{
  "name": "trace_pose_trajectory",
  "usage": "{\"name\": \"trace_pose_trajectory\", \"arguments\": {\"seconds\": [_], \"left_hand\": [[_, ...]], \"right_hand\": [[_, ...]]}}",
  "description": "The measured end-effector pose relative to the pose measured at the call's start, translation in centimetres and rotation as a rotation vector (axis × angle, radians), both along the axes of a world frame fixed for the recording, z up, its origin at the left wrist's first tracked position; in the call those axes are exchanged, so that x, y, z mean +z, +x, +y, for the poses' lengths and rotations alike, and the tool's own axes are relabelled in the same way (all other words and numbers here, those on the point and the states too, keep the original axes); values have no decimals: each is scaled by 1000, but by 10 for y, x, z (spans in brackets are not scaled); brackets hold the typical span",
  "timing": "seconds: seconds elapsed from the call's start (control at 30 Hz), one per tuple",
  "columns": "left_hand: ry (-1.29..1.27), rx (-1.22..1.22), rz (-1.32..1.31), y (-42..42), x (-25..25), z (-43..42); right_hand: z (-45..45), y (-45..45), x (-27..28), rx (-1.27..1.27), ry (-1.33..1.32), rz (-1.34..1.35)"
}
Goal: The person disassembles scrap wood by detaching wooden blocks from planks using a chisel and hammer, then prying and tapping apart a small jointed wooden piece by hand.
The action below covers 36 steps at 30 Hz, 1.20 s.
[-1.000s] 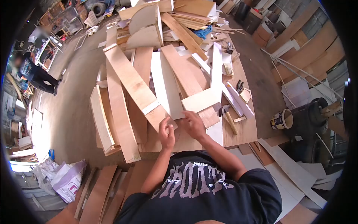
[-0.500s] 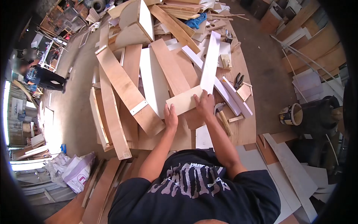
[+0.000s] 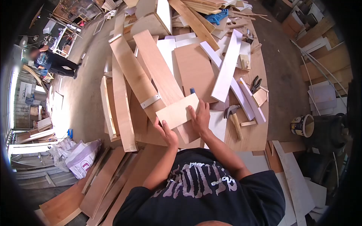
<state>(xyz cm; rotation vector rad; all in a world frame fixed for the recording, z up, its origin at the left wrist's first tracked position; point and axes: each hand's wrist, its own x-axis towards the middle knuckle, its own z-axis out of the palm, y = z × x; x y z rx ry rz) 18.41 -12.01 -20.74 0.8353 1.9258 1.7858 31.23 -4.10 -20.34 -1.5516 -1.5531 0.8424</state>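
One cluttered wooden worktable on a bare workshop floor.

Partly seen at the worktop
The scrap pile is cut off above; the short board hides the middle of the long plank.

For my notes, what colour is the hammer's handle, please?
The handle is light tan, clearest in the head view.

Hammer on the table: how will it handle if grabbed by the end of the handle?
Probably stiff: the hammer has a straight, wooden-looking handle. Likely head-heavy, since the head looks like metal, so it may dip. Rolling seems unlikely, with the head jutting out on both sides.
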Motion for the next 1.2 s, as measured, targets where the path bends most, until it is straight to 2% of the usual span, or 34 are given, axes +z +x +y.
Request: {"name": "trace_pose_trajectory", "arguments": {"seconds": [0.17,0.3,0.43,0.57,0.63,0.7,0.77,0.8,0.83,0.9,0.97,1.03,1.2], "left_hand": [[82,12,48,-82,-11,17],[51,-6,9,-148,-17,16],[-103,-10,30,-193,-29,21],[-111,-103,10,-216,-37,16],[-201,-160,169,-217,-32,12],[-174,-228,82,-217,-32,9],[-300,-38,498,-212,-42,4],[-187,-15,460,-196,-22,5],[-177,-56,460,-184,-5,7],[14,-259,697,-158,21,10],[69,-527,566,-124,36,14],[120,-773,465,-99,34,18],[59,-931,391,-29,29,26]], "right_hand": [[22,-79,2,28,113,-8],[27,-146,-1,33,31,-22],[31,-191,-8,36,-18,-33],[23,-204,-20,21,-42,-12],[20,-203,-31,0,-49,-69],[19,-194,-38,74,52,-82],[10,-176,-37,85,24,-66],[5,-166,-38,145,22,-58],[-1,-154,-40,203,23,-51],[-18,-128,-34,149,-2,0],[-34,-99,-25,146,-76,82],[-49,-65,-24,88,0,91],[-61,34,-7,-103,-17,144]]}}
